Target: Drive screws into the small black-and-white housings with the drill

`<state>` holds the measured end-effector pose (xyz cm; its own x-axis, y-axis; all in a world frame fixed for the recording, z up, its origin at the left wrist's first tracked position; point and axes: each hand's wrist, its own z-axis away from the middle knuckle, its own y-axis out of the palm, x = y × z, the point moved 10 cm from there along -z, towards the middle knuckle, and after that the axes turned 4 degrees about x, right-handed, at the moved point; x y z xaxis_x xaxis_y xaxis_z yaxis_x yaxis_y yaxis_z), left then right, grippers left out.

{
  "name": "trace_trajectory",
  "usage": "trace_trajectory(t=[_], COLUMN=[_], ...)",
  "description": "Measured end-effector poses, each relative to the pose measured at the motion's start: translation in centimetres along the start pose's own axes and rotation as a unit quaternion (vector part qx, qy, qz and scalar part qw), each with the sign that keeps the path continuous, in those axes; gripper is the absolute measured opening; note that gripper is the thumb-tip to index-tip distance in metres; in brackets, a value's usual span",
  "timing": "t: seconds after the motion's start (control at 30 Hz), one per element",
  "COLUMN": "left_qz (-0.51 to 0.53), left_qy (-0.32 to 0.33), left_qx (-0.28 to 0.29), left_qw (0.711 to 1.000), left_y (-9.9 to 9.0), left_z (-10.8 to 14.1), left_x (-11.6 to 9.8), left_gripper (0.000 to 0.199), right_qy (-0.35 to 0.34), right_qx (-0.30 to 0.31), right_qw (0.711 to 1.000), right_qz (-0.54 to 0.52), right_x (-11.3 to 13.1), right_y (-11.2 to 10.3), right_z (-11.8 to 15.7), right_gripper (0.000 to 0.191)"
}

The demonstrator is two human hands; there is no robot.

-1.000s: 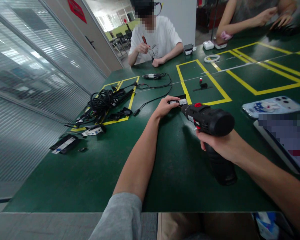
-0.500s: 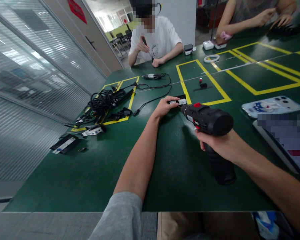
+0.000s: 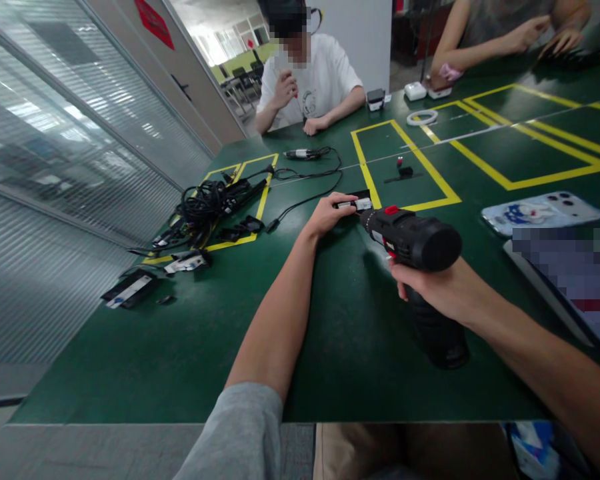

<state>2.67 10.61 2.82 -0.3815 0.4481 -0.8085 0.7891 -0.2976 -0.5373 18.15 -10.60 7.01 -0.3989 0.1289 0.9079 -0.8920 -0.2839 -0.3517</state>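
Observation:
My right hand (image 3: 425,283) is wrapped round the grip of a black and red cordless drill (image 3: 413,237). The drill points left and away from me, its front end close to my left hand (image 3: 330,213). Under the fingers of that left hand lies a small flat black piece with a white label (image 3: 363,202), held against the table. Where the drill's tip meets the piece is too small to make out. The left fingers are closed on the piece, and part of it is hidden beneath them.
A tangle of black cables (image 3: 210,203) lies to the left, with a labelled black packet (image 3: 130,288) nearer me. A phone (image 3: 540,212) and a blurred-out tablet-like device (image 3: 570,287) lie right. Yellow tape (image 3: 425,205) marks the green table. Two people sit opposite.
The drill and both my hands hold nearly the same place. Across the table, the person in white has shifted the raised hand slightly.

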Motion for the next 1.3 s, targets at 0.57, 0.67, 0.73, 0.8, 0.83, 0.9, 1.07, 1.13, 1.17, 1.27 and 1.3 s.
trace_trajectory(t=[0.57, 0.67, 0.73, 0.8, 0.83, 0.9, 1.07, 1.13, 1.17, 1.27, 1.3], left_qz=[0.006, 0.001, -0.001, -0.005, -0.009, -0.020, -0.031, -0.039, -0.048, -0.097, -0.117], left_qy=[-0.008, -0.006, -0.001, 0.003, 0.003, -0.001, 0.015, 0.023, 0.026, 0.039, 0.050], left_qx=[-0.001, -0.005, -0.008, -0.011, -0.011, -0.010, -0.022, -0.028, -0.036, -0.071, -0.079], left_qw=[1.000, 1.000, 1.000, 1.000, 1.000, 1.000, 0.999, 0.999, 0.998, 0.992, 0.989], left_y=[0.1, 0.1, 0.1, 0.2, 0.2, 0.3, 0.2, 0.1, 0.1, -0.2, -0.2], left_z=[0.0, 0.0, 0.0, 0.0, 0.0, 0.0, 0.2, 0.5, 0.7, 1.5, 1.8], left_x=[0.1, 0.1, 0.0, 0.0, -0.1, 0.0, -0.6, -1.0, -1.2, -2.1, -2.4], left_gripper=[0.038, 0.038, 0.037, 0.036, 0.036, 0.035, 0.035, 0.040, 0.043, 0.048, 0.051], right_qy=[-0.009, -0.008, -0.005, -0.027, -0.049, -0.092, -0.026, 0.000, 0.004, 0.002, 0.004], right_qx=[-0.007, -0.003, 0.002, -0.001, -0.007, -0.019, 0.020, 0.047, 0.058, 0.069, 0.070], right_qw=[1.000, 1.000, 1.000, 1.000, 0.998, 0.992, 0.947, 0.927, 0.921, 0.910, 0.909], right_qz=[-0.010, -0.008, -0.003, 0.013, 0.028, 0.084, 0.319, 0.371, 0.386, 0.409, 0.411], right_x=[-0.2, -0.1, 0.1, 0.8, 1.3, 2.4, 1.1, 0.4, 0.3, 0.2, 0.1], right_y=[-0.1, -0.2, 0.0, 0.1, 0.2, 0.7, 4.1, 5.5, 6.1, 7.1, 7.2], right_z=[-0.1, -0.1, 0.0, 0.4, 0.6, 1.2, 1.9, 2.0, 1.9, 1.8, 1.8], right_gripper=[0.007, 0.008, 0.013, 0.029, 0.041, 0.067, 0.095, 0.103, 0.105, 0.105, 0.105])
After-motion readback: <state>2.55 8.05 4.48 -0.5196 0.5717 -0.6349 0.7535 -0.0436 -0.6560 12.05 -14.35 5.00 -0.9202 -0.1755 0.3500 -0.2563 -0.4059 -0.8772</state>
